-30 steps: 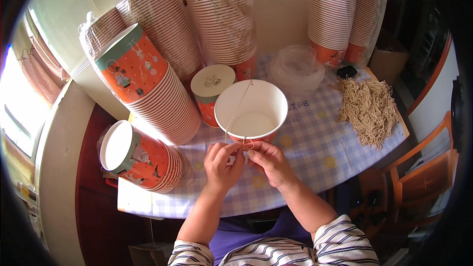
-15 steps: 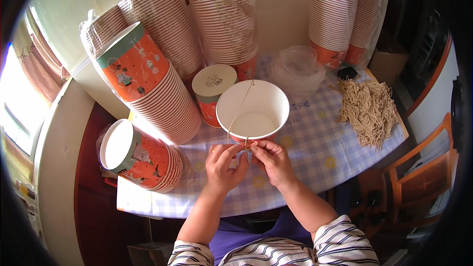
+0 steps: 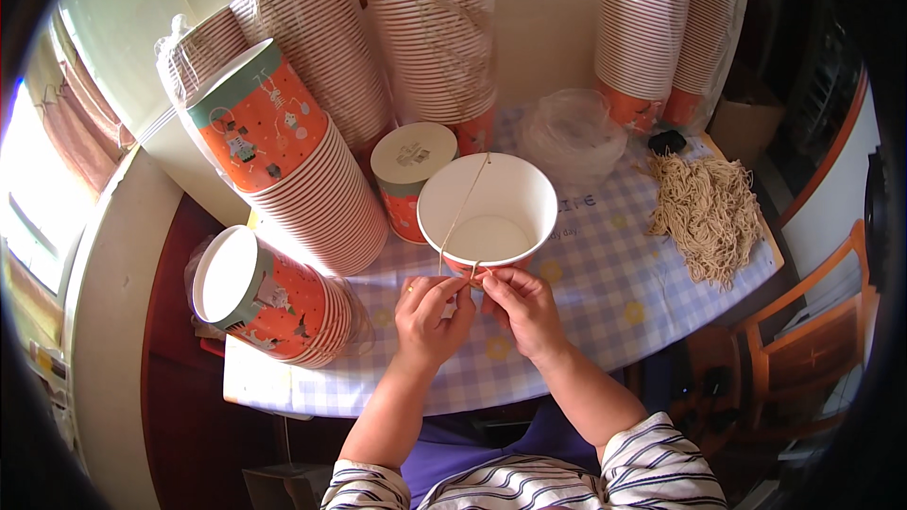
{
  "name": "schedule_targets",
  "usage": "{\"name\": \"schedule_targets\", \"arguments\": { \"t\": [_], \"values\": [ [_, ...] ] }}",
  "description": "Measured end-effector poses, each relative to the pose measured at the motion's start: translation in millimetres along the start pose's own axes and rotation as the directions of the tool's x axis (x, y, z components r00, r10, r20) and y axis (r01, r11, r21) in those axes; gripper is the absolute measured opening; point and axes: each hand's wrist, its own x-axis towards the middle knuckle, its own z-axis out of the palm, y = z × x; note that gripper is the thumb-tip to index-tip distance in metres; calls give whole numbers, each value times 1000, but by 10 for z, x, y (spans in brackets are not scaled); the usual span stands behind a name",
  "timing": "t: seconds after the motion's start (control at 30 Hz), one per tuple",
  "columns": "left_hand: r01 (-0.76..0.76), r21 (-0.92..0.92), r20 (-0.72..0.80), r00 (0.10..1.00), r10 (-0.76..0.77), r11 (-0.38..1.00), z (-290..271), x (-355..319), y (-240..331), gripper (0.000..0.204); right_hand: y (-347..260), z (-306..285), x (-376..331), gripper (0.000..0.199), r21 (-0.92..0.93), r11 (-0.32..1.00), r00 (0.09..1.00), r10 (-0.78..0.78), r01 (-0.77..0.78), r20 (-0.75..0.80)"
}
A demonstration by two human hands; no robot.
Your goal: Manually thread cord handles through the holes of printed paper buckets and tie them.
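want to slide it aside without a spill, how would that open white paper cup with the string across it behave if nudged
The paper cup looks empty and thin-walled, so it is probably very light and would likely skid or tip on the checked tablecloth. The string crossing its mouth looks thin and limp. Both the left hand and right hand pinch at its near rim, which probably steadies it.

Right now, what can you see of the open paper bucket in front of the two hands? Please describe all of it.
The paper bucket stands upright on the checked tablecloth, mouth open, its inside white and empty. It looks like coated paper, with an orange printed outside showing just below the rim. A thin tan string crosses its mouth from far rim to near rim. The left hand and right hand pinch the string at the near rim.
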Motion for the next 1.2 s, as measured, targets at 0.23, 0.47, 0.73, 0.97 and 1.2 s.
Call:
{"name": "schedule_targets", "arguments": {
  "t": [0.23,0.47,0.73,0.97,1.2],
  "values": [
    [26,-16,-12,1000,-26,1000,0,-17,-18,21,35,6,28,18,-20,996,991,-86,85,-102],
    [83,-39,-25,996,-84,996,-3,-29,-31,21,34,7,9,16,-75,991,985,-121,113,-126],
    [112,-58,-42,992,-115,992,2,-36,-40,21,28,16,11,16,-130,973,967,-209,190,-147],
    [145,-89,-35,988,-148,985,13,-38,-17,21,-38,-13,-22,21,-25,999,998,24,-23,61],
    [124,-76,-29,992,-126,989,4,-33,-23,21,130,-2,46,16,107,994,1000,-9,12,-24]
  ]
}}
